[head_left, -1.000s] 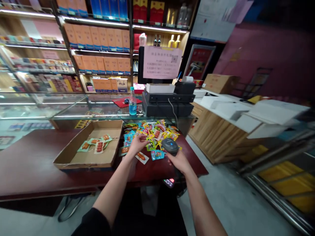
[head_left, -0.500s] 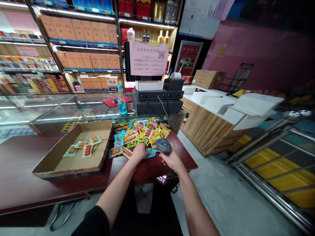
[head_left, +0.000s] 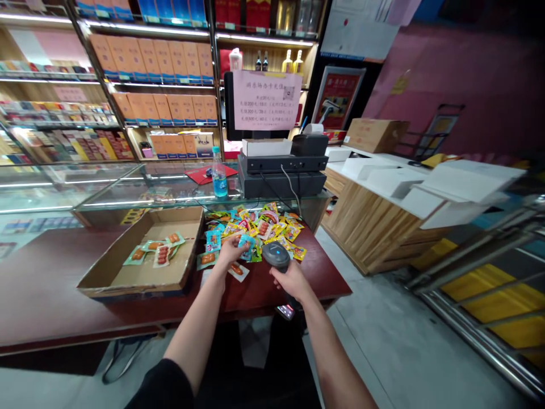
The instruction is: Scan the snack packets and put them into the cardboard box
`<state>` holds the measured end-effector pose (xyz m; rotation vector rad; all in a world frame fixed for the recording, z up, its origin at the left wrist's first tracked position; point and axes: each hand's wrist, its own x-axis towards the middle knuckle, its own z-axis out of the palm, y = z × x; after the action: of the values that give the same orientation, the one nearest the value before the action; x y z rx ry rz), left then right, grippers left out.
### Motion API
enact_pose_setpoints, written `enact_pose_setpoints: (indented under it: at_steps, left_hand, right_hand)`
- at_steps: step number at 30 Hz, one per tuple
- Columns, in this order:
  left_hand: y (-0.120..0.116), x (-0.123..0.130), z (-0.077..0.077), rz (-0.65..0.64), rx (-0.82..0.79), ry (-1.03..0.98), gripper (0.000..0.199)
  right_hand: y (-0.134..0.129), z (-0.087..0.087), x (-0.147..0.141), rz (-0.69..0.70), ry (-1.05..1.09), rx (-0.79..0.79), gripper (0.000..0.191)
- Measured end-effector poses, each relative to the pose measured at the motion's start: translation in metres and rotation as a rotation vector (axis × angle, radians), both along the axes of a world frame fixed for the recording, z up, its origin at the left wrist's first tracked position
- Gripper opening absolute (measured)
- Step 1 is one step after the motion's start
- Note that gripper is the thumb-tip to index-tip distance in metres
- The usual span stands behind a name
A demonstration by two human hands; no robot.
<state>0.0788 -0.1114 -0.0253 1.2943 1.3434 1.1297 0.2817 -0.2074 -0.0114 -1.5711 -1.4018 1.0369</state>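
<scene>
A blue snack packet is pinched in my left hand, lifted slightly at the near side of the snack pile. My right hand is wrapped round the handle of a dark barcode scanner, whose head points toward the packet. Beyond both hands spreads a heap of small yellow, green and blue snack packets. A sausage packet lies on the table just below my left hand, with another sausage packet left of it. Several more sausage packs lie in the open cardboard tray on the left.
A bottle of blue drink stands on the glass counter behind the table. Right of it are a monitor with a pink notice and a dark cash drawer. Wooden cabinets and metal railings stand at right.
My left hand has raised the blue packet from the pile's near edge and moved it left. The scanner has turned toward that packet. The whole view has shifted slightly.
</scene>
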Motion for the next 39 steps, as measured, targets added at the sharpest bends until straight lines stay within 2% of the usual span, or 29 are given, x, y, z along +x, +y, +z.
enact_pose_setpoints:
  at_steps: [3, 5, 7, 16, 19, 22, 29, 31, 33, 36, 39]
  left_hand:
    - [0.001, -0.005, 0.002, 0.139, -0.103, -0.315, 0.043]
    - [0.001, -0.008, 0.006, 0.216, -0.181, -0.437, 0.052]
    - [0.000, -0.010, 0.009, 0.223, -0.224, -0.501, 0.054]
    - [-0.003, -0.013, 0.008, 0.178, -0.181, -0.570, 0.042]
    - [-0.003, -0.012, 0.011, 0.206, -0.191, -0.539, 0.037]
    - [-0.004, -0.010, 0.014, 0.235, -0.189, -0.500, 0.034]
    - [-0.010, -0.012, 0.023, 0.155, -0.184, -0.573, 0.040]
    - [-0.009, -0.024, 0.030, 0.166, -0.136, -0.578, 0.042]
    - [-0.008, -0.047, 0.042, 0.191, -0.055, -0.572, 0.045]
    - [-0.011, -0.103, 0.067, 0.279, 0.088, -0.527, 0.050]
    - [-0.028, -0.167, 0.089, 0.413, 0.186, -0.484, 0.053]
  right_hand:
    - [0.000, -0.007, -0.013, 0.040, -0.026, 0.009, 0.013]
    - [0.000, -0.010, -0.020, 0.056, -0.050, 0.008, 0.014]
    - [0.000, -0.011, -0.025, 0.068, -0.074, 0.009, 0.014]
    - [-0.001, 0.001, -0.032, 0.095, -0.086, -0.001, 0.011]
    - [-0.002, 0.004, -0.032, 0.088, -0.078, 0.009, 0.011]
    - [-0.002, 0.002, -0.030, 0.083, -0.084, 0.024, 0.012]
    - [0.004, -0.003, -0.029, 0.080, -0.051, 0.019, 0.017]
    - [0.006, -0.002, -0.031, 0.075, -0.057, -0.015, 0.018]
    - [0.010, -0.001, -0.036, 0.087, -0.070, -0.040, 0.018]
    - [0.017, -0.002, -0.045, 0.120, -0.066, -0.032, 0.017]
    - [0.024, -0.003, -0.059, 0.170, -0.046, -0.037, 0.016]
